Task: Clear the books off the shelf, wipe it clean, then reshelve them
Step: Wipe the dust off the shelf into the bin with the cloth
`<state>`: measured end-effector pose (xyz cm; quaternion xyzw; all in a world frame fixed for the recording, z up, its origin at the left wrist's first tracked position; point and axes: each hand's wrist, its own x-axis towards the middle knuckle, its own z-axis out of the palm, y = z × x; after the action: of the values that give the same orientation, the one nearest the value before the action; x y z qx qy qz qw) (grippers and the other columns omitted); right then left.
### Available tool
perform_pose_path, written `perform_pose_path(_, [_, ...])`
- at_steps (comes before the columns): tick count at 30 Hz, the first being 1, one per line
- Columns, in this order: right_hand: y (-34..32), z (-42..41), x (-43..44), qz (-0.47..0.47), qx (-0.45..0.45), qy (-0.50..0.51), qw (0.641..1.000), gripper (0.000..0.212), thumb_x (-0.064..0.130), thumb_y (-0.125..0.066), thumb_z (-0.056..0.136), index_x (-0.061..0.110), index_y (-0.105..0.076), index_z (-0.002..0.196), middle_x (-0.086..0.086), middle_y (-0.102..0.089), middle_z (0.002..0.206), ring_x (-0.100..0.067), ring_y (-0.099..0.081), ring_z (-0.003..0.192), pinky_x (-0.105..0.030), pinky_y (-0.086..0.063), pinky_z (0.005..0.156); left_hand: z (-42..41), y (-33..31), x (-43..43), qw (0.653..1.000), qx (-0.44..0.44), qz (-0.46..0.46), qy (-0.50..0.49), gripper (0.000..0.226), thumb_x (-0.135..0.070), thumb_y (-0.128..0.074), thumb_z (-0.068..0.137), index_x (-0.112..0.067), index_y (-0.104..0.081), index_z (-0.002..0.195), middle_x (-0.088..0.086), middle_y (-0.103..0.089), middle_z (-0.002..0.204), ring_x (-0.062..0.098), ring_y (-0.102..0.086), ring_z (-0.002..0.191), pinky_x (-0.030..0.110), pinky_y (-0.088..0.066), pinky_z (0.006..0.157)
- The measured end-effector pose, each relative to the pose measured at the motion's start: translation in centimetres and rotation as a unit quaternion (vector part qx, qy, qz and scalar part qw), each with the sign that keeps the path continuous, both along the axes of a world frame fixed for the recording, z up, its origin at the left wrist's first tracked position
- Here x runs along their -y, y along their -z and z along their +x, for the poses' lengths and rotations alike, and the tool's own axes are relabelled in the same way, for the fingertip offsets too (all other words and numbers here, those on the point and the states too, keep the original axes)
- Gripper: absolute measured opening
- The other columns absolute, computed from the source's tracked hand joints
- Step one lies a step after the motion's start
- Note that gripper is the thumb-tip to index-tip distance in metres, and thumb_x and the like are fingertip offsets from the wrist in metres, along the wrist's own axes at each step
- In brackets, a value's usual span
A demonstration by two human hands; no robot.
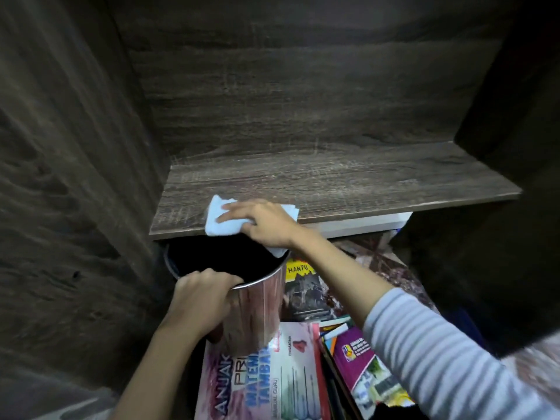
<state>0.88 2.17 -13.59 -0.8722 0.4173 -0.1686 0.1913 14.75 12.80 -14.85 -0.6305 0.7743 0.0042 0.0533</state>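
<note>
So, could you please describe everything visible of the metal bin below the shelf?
The bin is a shiny metal cylinder with an open top and dark inside, its wall mirroring pinkish colours. It is roughly upright just below the front edge of the shelf, above the books. The left hand grips its rim; a cloth corner overhangs its mouth.

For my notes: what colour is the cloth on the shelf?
Pale blue cloth, seen best in the head view.
</note>
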Motion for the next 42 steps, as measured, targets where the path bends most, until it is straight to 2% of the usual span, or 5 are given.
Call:
perform_pose_path(8, [-1.7, -2.8, -1.8, 0.107, 0.045, -0.022, 0.993, 0.053, -0.006, -0.044, 0.076, 0.020, -0.069, 0.116, 0.000, -0.058, 0.133, -0.019, -0.047, 0.129, -0.027, -0.032, 0.109, -3.2, -0.3, 0.3, 0.999, -0.024, 0.018, 0.024, 0.027, -0.038, -0.051, 0.087, -0.040, -0.059, 0.114, -0.001, -0.063, 0.114, 0.021, -0.055, 0.109, 0.026, -0.039, 0.083])
perform_pose_path(15, [-2.7, -10.3, -2.9, 0.150, 0.285, 0.155, 0.934, 0.043, -0.009, -0.047, 0.085, 0.008, -0.062, 0.121, -0.005, -0.060, 0.129, -0.008, -0.052, 0.116, -0.015, -0.036, 0.097, -7.4, -0.4, 0.9, 0.996, -0.022, 0.048, 0.071, 0.027, -0.030, -0.055, 0.083, -0.033, -0.062, 0.109, 0.002, -0.066, 0.111, 0.023, -0.058, 0.110, 0.028, -0.043, 0.084])
perform_pose_path(19, [-2.0, -14.8, -2.0, -0.007, 0.116, 0.280, 0.953, 0.050, -0.001, -0.048, 0.084, 0.014, -0.047, 0.132, -0.010, -0.052, 0.136, -0.031, -0.049, 0.122, -0.033, -0.036, 0.098, -10.6, -0.4, 1.5, 0.993, -0.017, 0.043, 0.105, 0.026, -0.030, -0.055, 0.085, -0.033, -0.062, 0.109, -0.002, -0.067, 0.111, 0.023, -0.058, 0.111, 0.028, -0.043, 0.084])
perform_pose_path(24, [-0.1, -16.8, -1.0, -0.026, -0.142, 0.272, 0.951, 0.046, 0.021, -0.045, 0.094, 0.030, -0.041, 0.139, -0.001, -0.022, 0.155, -0.034, -0.034, 0.131, -0.043, -0.035, 0.103, -14.7, -0.1, 2.2, 0.990, 0.000, 0.024, 0.140, 0.027, -0.030, -0.054, 0.086, -0.030, -0.061, 0.112, 0.002, -0.066, 0.113, 0.025, -0.058, 0.112, 0.029, -0.044, 0.085])
perform_pose_path(42, [-1.2, -26.2, 8.4, 0.003, -0.136, 0.366, 0.921, 0.049, 0.015, -0.042, 0.093, 0.034, -0.046, 0.137, -0.005, -0.033, 0.149, -0.035, -0.035, 0.130, -0.042, -0.034, 0.104, -28.5, 2.3, 4.5, 0.975, -0.010, 0.026, 0.218, 0.026, -0.019, -0.046, 0.093, -0.021, -0.060, 0.116, 0.010, -0.065, 0.112, 0.030, -0.059, 0.108, 0.033, -0.040, 0.088])
